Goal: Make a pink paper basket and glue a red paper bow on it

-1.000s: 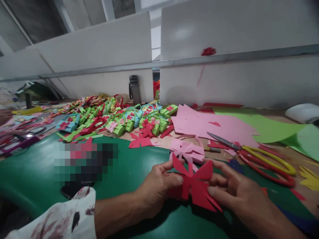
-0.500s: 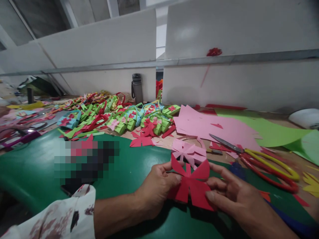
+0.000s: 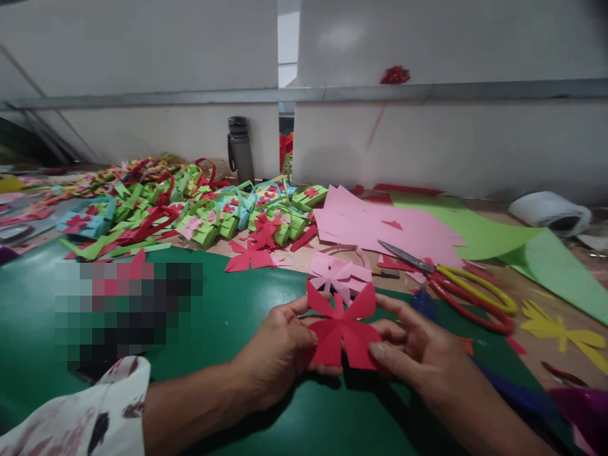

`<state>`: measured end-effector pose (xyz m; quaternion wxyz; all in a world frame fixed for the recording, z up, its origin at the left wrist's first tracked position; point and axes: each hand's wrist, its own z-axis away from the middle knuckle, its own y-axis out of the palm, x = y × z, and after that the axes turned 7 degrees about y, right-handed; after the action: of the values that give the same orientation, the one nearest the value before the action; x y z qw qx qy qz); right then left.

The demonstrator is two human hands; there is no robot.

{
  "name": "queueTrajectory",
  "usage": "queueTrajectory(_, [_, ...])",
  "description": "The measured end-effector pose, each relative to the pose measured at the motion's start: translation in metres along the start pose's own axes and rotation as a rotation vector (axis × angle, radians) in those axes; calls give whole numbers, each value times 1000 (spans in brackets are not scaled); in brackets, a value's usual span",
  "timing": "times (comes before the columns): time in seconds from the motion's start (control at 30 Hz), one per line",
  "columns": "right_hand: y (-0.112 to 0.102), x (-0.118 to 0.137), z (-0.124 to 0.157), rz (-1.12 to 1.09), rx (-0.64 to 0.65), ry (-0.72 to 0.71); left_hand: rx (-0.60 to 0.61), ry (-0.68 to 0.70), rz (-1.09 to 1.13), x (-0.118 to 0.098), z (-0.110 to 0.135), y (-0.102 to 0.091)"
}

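Note:
Between my hands is a red paper cutout (image 3: pixel 342 332) with several petal-like flaps, held above the green mat (image 3: pixel 228 380). My left hand (image 3: pixel 285 342) pinches its left side, thumb on top and fingers partly hidden beneath. My right hand (image 3: pixel 418 348) grips the right side the same way, thumb on the lower right flap. Just behind the cutout sits a small pink paper basket (image 3: pixel 339 272) with a thin handle. Scissors (image 3: pixel 456 285) with red and yellow handles lie to the right of it.
Small green and blue paper baskets (image 3: pixel 223 218) are heaped at the back left, near a dark bottle (image 3: pixel 241 152). Pink paper sheets (image 3: pixel 370 221) and a green sheet (image 3: pixel 456 228) lie at the back right. A yellow cutout (image 3: pixel 563 326) is far right. One area on the mat is pixelated.
My view has turned slightly right and down, so things sit further left and higher in it. Both hands still hold the red cutout, whose flaps look tilted a little differently.

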<state>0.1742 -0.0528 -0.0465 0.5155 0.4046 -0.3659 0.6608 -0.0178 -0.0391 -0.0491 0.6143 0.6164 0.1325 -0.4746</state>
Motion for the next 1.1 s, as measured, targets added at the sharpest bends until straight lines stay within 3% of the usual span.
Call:
queueTrajectory(0.37, [1, 5, 4, 23, -93, -87, 102, -44, 1, 4, 3, -6])
queueTrajectory(0.67, [2, 8, 7, 97, -120, -66, 48, -65, -57, 3, 3, -5])
queueTrajectory(1.1, [0, 14, 11, -58, -114, -29, 36, -82, -57, 2, 5, -4])
